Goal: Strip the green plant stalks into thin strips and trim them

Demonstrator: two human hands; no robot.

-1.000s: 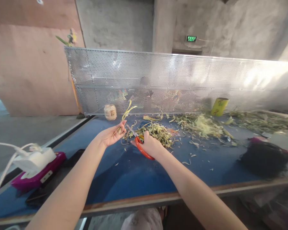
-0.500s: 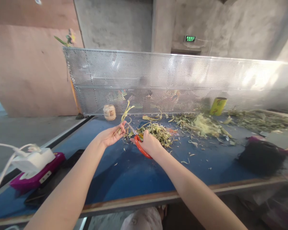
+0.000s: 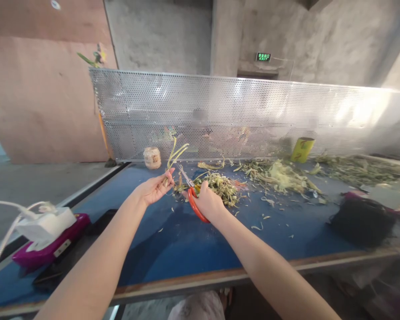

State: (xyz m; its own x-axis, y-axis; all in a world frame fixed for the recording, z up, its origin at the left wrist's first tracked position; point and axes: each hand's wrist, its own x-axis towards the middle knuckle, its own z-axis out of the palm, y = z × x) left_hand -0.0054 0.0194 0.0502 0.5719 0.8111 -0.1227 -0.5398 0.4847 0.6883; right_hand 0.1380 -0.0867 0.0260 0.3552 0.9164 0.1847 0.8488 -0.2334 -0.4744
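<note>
My left hand (image 3: 157, 186) pinches a small bunch of pale yellow-green plant strands (image 3: 175, 155), whose ends stick up above the fingers. In my right hand (image 3: 206, 200) is a pair of scissors (image 3: 197, 208) with red-orange handles. Its metal blades point up and left toward the strands and look parted, just right of my left fingertips. Behind and right of the scissors lies a heap of dried greenish plant bits (image 3: 222, 186) on the blue tabletop (image 3: 173, 244). Whether the blades touch the strands, I cannot tell.
A roll of cream twine (image 3: 152, 158) stands at the back left. Farther right are more dried plants (image 3: 280, 178) and a yellow-green cylinder (image 3: 302, 150). A black bundle (image 3: 363, 222) lies at right; a purple power strip (image 3: 51, 249) with a white plug at left. A perforated metal screen (image 3: 186, 102) borders the back.
The scissor blades have moved slightly away from the strands and now look more parted. The strands above my left fingers have shifted a little. Both hands stay nearly in place.
</note>
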